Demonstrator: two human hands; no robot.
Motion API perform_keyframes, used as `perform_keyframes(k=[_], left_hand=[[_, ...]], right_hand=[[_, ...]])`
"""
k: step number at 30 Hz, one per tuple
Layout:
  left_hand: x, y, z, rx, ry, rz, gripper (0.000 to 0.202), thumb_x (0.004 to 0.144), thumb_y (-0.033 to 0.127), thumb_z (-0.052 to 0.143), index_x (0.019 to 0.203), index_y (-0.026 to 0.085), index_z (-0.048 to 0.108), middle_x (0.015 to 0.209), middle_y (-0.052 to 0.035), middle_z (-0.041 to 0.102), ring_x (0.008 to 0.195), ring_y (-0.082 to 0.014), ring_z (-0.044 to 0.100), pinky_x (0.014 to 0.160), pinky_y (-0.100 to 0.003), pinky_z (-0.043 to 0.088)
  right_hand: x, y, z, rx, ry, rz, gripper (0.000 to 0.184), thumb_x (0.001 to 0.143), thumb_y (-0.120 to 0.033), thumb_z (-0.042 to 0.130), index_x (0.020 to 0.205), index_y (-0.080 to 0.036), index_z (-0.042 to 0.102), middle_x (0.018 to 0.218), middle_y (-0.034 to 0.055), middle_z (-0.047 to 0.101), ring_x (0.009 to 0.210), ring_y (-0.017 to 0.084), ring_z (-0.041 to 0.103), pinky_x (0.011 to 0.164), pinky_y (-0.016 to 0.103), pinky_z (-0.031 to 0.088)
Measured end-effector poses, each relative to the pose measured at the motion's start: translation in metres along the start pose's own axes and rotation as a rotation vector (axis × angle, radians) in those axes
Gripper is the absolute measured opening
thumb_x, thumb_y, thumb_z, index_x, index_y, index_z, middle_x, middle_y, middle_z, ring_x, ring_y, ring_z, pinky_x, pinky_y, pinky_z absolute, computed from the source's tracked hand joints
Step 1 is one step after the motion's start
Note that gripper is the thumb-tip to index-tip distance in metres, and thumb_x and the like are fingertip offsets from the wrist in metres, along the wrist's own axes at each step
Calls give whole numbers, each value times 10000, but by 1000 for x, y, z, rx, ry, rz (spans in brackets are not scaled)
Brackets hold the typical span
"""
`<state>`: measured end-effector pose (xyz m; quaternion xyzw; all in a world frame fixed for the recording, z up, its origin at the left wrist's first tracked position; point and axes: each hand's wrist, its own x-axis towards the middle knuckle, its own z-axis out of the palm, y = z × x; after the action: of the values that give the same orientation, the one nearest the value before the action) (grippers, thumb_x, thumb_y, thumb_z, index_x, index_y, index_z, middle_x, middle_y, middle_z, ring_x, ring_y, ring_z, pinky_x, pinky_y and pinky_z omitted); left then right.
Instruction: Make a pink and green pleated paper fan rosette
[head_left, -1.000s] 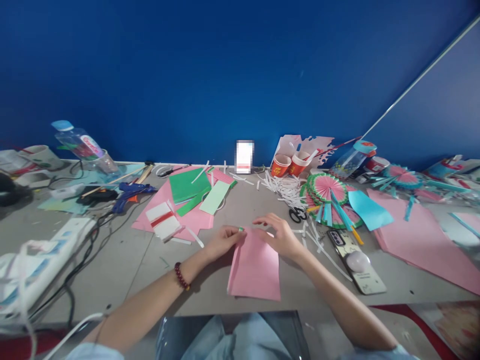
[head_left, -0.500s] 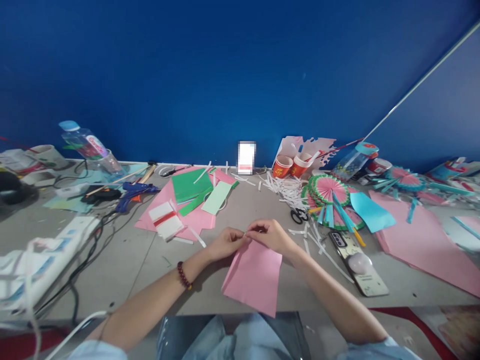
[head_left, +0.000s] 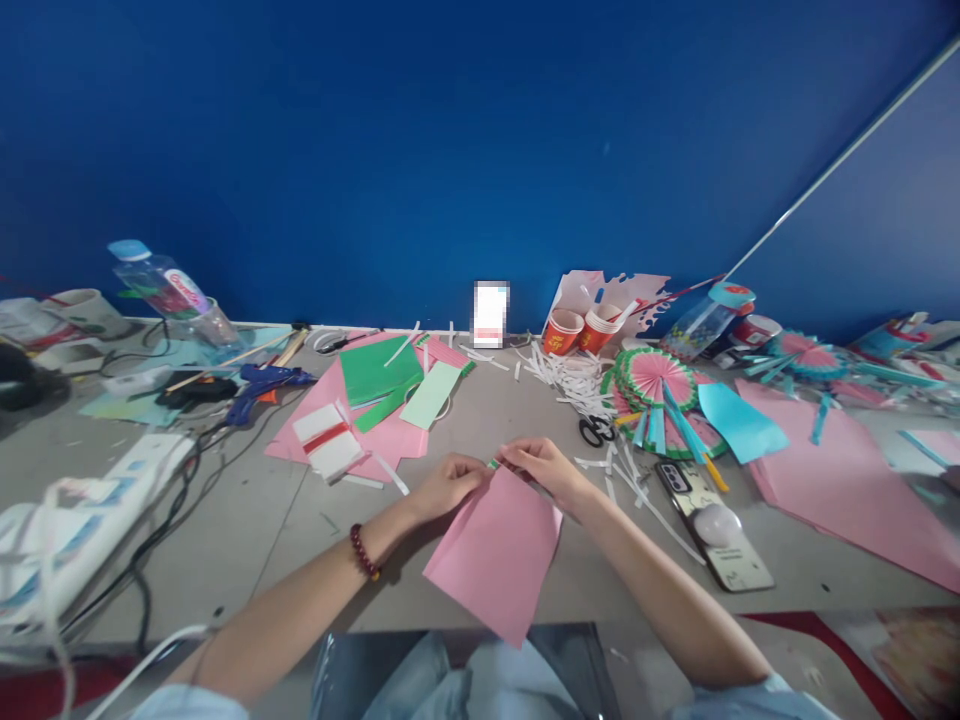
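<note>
A sheet of pink paper [head_left: 496, 555] hangs tilted toward me at the table's front edge, with a small bit of green and white showing at its top. My left hand [head_left: 454, 486] pinches the paper's upper left edge between thumb and fingers. My right hand [head_left: 545, 470] is closed on its upper right edge, fingertips bent over the top. The two hands are close together, a small gap apart. Beyond them lie black-handled scissors [head_left: 596, 431] and a heap of white paper strips [head_left: 568, 377].
Green paper [head_left: 381, 368] and a glue gun [head_left: 266, 386] lie to the left, near a white power strip [head_left: 120, 510] with cables. On the right are pleated paper fans [head_left: 655, 381], a phone [head_left: 739, 560], pink sheets [head_left: 840, 480] and red paper cups [head_left: 561, 333].
The pink paper has turned, its lower edge swinging to the left. My hands have drawn slightly apart, and the green bit between them now shows.
</note>
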<state>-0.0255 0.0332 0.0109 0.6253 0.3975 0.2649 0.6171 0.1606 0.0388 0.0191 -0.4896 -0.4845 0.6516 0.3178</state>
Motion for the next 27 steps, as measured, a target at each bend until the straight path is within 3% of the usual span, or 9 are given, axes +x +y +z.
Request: perform_keyframes(k=[8,16,20,27], left_hand=[[2,-2,-2,148,18,24,356,769,362,440,505,189,276,517,60,217,506,-72,210,477,-243,158],[1,2,-1,145,-12,46,427,798,438,464,502,187,286,511,63,204,492,-68,202,476,-247,152],[0,1,-1,132,-30,43,431,805,444,466,515,191,272,516,64,200,496,-69,200,474,-249,143],[2,-2,-2,193,-19,33,450,795,477,467,506,186,281,520,61,211,499,-68,205,480,-252,142]], right_hand=[[-5,-4,3,-95,-20,-55,276,654,-405,702,705,-134,680,631,1,610,580,100,499,560,228,364],[-2,2,6,66,-9,39,209,637,-345,694,659,-142,648,558,-25,556,513,79,454,490,208,306],[-2,2,8,100,-19,25,280,683,-410,667,627,-140,621,516,-42,491,474,58,394,466,202,271],[0,4,3,-73,-51,-48,298,630,-426,723,704,-140,679,632,-2,616,576,102,505,576,234,373]])
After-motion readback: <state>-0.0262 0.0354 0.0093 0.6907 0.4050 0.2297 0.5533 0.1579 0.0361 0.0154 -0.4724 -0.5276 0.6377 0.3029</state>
